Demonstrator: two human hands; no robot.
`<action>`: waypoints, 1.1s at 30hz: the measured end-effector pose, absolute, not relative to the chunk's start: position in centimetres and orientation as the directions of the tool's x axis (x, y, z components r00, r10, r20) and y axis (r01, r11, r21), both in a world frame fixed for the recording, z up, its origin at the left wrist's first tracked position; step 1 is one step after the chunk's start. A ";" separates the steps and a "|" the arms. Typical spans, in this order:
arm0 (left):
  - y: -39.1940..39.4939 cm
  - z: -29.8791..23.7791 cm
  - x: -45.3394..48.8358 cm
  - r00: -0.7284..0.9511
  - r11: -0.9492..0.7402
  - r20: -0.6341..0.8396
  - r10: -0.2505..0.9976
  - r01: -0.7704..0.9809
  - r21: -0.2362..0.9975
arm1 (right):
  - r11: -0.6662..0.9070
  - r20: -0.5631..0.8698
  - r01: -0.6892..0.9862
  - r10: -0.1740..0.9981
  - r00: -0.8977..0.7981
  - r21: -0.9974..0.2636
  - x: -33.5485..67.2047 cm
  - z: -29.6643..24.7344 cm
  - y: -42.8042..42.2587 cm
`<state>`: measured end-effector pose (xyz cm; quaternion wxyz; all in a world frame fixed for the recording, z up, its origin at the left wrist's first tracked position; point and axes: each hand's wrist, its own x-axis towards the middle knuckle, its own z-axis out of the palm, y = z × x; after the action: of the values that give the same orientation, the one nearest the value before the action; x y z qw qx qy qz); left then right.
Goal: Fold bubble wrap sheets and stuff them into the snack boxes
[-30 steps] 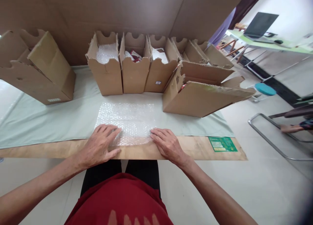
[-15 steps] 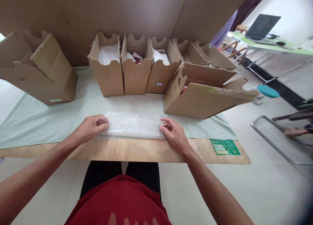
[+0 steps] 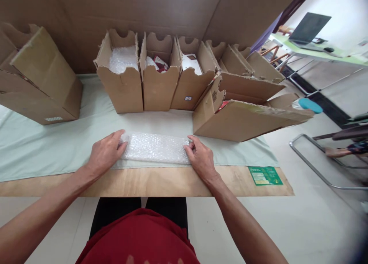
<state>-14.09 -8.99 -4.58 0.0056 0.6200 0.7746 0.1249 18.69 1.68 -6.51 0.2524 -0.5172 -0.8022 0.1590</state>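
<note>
A folded strip of clear bubble wrap [image 3: 156, 148] lies lengthwise before me on the pale green cloth [image 3: 97, 141], close to the table's front edge. My left hand [image 3: 107, 150] grips its left end, fingers curled over and thumb on the near side. At the other end, my right hand [image 3: 199, 154] has thumb and fingers closed on the right edge. Whether anything is inside the wrap I cannot tell.
Behind stands a row of cardboard bins; one holds bubble wrap [image 3: 123, 59], another a white box [image 3: 191, 63]. A long cardboard bin [image 3: 247, 122] lies right, another bin [image 3: 48, 80] left. A green card [image 3: 265, 176] rests on the wooden edge. Far right are a laptop [image 3: 310, 28] and another person's limb.
Both hands have drawn slightly closer together on the bubble wrap, which looks flatter and more compact. The whole view has shifted a little.
</note>
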 end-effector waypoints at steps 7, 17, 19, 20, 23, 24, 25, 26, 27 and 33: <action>-10.7 -4.0 -10.9 0.108 -0.155 0.380 0.918 0.984 0.093 | 0.575 0.330 0.727 0.816 -0.475 -0.374 18.1 -4.6 -0.8; -11.7 -4.6 -12.5 0.272 -0.346 0.285 0.919 0.903 0.256 | 0.584 0.139 0.714 0.802 -0.581 -0.385 18.1 -2.5 1.2; -12.0 -4.3 -12.7 0.259 -0.328 0.289 0.922 0.918 0.224 | 0.581 0.099 0.752 0.806 -0.583 -0.311 17.3 -2.5 2.4; -12.1 -4.1 -12.6 0.262 -0.325 0.284 0.922 0.924 0.204 | 0.575 0.077 0.762 0.810 -0.581 -0.298 16.9 -2.6 2.9; -12.3 -3.9 -12.7 0.294 -0.340 0.276 0.915 0.930 0.137 | 0.556 0.071 0.763 0.820 -0.568 -0.329 16.4 -3.0 3.4; -12.2 -3.9 -12.8 0.308 -0.349 0.275 0.911 0.930 0.114 | 0.551 0.076 0.759 0.823 -0.563 -0.346 16.6 -3.1 3.1; -12.0 -3.9 -12.9 0.320 -0.356 0.275 0.907 0.930 0.094 | 0.543 0.080 0.757 0.828 -0.555 -0.363 17.1 -3.2 2.6; -11.6 -3.9 -13.1 0.330 -0.363 0.276 0.903 0.928 0.077 | 0.533 0.080 0.759 0.834 -0.546 -0.374 17.7 -3.2 2.0; -11.0 -3.9 -13.3 0.340 -0.371 0.278 0.898 0.926 0.065 | 0.514 0.072 0.761 0.843 -0.533 -0.395 18.4 -3.2 1.1; -4.2 -4.3 -12.6 0.345 -0.386 0.280 0.896 0.916 0.107 | 0.105 -0.126 0.464 0.890 -0.438 -0.879 20.8 -3.5 -6.7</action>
<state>-12.60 -4.16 -4.28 -0.0343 0.8193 0.5530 0.1478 20.75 -6.70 -3.46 0.2276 -0.4787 -0.7074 0.4676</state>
